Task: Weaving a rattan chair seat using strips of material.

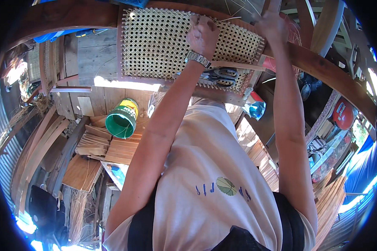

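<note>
A woven cane panel in a reddish-brown wooden frame lies across the top of the view. My left hand, with a metal watch on the wrist, rests on the panel near its far edge. Its fingers are curled closed; what they pinch, if anything, is hidden. Beyond the panel's right corner is my right hand, smeared by motion, with thin loose cane strands beside it. Dark-handled scissors lie on the panel's near right part, below a thin wooden strip.
A green bucket stands left of my legs, near stacked wood pieces. Curved wooden parts lean at the far left. At the right are a red helmet-like round object and a long curved frame rail.
</note>
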Demonstrator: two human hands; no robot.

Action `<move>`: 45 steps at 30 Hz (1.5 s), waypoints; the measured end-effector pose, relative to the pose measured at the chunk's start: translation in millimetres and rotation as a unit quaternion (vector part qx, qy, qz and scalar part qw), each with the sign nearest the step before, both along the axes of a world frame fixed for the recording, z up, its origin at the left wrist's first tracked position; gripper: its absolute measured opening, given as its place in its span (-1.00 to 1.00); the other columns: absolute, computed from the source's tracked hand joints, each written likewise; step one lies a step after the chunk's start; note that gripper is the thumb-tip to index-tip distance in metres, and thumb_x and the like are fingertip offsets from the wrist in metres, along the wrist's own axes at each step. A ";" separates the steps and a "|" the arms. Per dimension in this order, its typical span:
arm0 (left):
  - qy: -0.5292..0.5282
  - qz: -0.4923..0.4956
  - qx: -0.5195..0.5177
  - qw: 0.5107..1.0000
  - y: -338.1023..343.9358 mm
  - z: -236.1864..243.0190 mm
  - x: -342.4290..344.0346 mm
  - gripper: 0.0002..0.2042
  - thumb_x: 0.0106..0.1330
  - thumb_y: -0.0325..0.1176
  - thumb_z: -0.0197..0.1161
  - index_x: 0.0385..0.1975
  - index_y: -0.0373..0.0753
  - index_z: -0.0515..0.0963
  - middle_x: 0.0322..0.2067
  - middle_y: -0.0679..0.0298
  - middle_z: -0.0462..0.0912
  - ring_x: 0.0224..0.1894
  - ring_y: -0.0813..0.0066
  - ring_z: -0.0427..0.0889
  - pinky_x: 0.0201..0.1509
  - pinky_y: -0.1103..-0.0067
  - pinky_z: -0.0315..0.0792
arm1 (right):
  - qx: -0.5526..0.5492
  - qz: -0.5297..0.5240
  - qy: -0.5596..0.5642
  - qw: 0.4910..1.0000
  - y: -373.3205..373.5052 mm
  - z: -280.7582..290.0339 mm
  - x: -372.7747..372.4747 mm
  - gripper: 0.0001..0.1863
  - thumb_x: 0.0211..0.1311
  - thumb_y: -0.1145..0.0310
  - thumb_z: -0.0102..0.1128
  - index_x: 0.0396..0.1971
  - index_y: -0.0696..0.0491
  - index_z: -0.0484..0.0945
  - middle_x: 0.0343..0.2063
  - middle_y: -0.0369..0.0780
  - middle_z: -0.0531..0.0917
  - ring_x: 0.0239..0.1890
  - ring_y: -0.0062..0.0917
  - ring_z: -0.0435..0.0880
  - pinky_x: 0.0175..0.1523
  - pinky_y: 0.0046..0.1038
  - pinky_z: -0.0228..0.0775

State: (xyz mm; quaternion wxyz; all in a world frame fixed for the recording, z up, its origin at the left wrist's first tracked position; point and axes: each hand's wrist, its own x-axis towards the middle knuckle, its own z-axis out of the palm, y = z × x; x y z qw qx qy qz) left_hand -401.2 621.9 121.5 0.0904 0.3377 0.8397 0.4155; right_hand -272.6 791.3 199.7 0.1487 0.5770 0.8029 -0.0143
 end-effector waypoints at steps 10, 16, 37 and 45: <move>-0.103 -0.007 0.016 0.995 -9.9 -5.4 -14.6 -0.88 0.02 -0.44 0.41 -0.57 -0.32 0.60 -0.32 0.12 0.54 -0.25 0.18 0.54 -0.17 0.37 0.49 | -0.183 -0.056 0.390 0.901 -30.1 -64.6 0.5 -0.52 0.09 -0.13 0.35 -0.38 0.05 0.74 -0.46 -0.29 0.71 -0.38 -0.62 0.62 -0.21 -0.46 0.40; -0.047 -0.032 -0.062 0.996 -17.7 19.5 -13.3 -0.82 -0.05 -0.31 0.48 -0.54 -0.27 0.67 -0.33 0.16 0.52 -0.22 0.22 0.52 -0.15 0.37 0.48 | -0.161 -0.038 0.386 0.907 -37.3 -55.0 -10.9 -0.62 0.10 -0.01 0.36 -0.37 0.05 0.74 -0.60 -0.26 0.67 -0.49 -0.54 0.65 -0.29 -0.44 0.43; -0.015 0.033 0.013 0.999 -12.9 -11.9 -2.7 -0.91 -0.08 -0.45 0.42 -0.56 -0.20 0.66 -0.25 0.19 0.50 -0.12 0.21 0.47 -0.01 0.30 0.33 | -0.021 -0.043 0.262 0.964 26.7 -106.7 24.0 -0.70 0.15 0.23 0.31 -0.44 0.20 0.59 -0.66 -0.13 0.53 -0.62 -0.36 0.52 -0.50 -0.27 0.40; -0.024 0.031 0.003 0.999 -17.0 -11.6 -5.0 -0.94 -0.04 -0.42 0.39 -0.55 -0.20 0.66 -0.27 0.22 0.49 -0.13 0.23 0.46 0.01 0.29 0.31 | -0.260 -0.194 0.467 0.822 6.8 -88.9 17.0 -0.64 0.28 0.16 0.27 -0.10 0.14 0.62 -0.40 -0.11 0.70 -0.51 -0.70 0.63 -0.48 -0.61 0.38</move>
